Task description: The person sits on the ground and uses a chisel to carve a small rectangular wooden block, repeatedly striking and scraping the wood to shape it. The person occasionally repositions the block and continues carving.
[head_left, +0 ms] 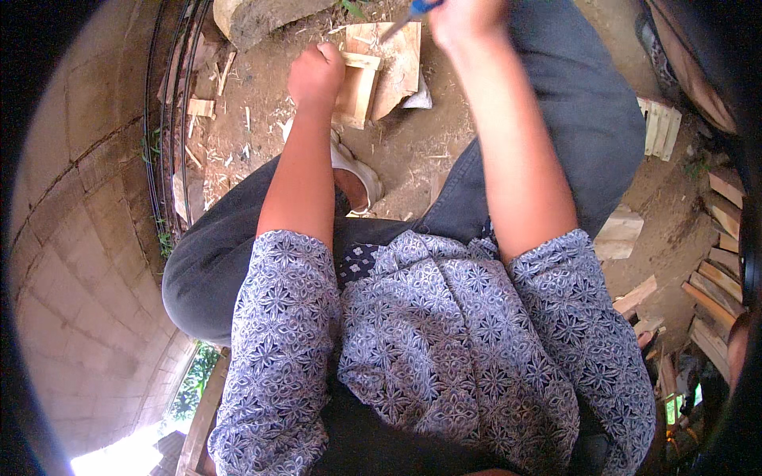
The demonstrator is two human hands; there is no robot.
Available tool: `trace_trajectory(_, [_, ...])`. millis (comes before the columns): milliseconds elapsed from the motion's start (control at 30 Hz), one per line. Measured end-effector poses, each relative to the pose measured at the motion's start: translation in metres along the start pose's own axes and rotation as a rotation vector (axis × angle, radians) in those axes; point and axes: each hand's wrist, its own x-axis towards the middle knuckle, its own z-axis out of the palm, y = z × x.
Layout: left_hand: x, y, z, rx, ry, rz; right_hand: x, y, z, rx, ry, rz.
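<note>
Left of centre, we have one small wooden block (355,99), the left hand (316,75) gripping its left edge; we judge it light, stiff and dry, apt to split along the grain, and best held by its sides. Just behind it to the right we see one flat board (405,59), and farther off the right hand (470,20) grasps one blue-handled tool (397,28), its metal tip above or against the board, we cannot tell which.

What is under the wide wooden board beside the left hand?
A pale lump, possibly stone, shows past the lower right edge of the wide wooden board. Whatever else lies beneath is covered, so I cannot tell whether the lump supports it.
</note>
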Motion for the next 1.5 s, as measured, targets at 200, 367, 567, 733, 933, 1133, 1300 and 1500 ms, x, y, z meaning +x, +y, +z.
trace_trajectory(200, [0.003,-0.006,0.002,-0.002,0.01,-0.026,-0.004,0.012,-0.004,-0.017,0.209,0.178])
trace_trajectory(367, [-0.004,-0.012,0.002,-0.035,0.017,-0.027,0.006,-0.036,0.012,0.111,0.08,0.133])
trace_trajectory(567, [0.001,-0.006,0.001,-0.007,0.034,0.009,0.0,0.003,-0.003,0.03,0.068,0.22])
trace_trajectory(733, [-0.004,-0.01,0.001,-0.016,0.035,0.0,-0.004,-0.029,0.013,0.096,0.114,0.165])
trace_trajectory(933, [-0.001,-0.002,-0.003,-0.007,0.031,0.006,-0.006,0.006,0.007,-0.133,0.02,0.201])
trace_trajectory(1133, [0.001,-0.011,0.006,-0.025,0.022,-0.001,-0.004,-0.006,0.0,0.062,0.123,0.176])
trace_trajectory(1300, [0.0,-0.005,0.001,-0.028,0.01,0.024,0.006,-0.009,0.007,-0.001,0.102,0.021])
trace_trajectory(1500, [0.002,-0.012,0.004,-0.051,0.015,0.016,-0.008,0.01,-0.003,-0.036,0.157,0.192])
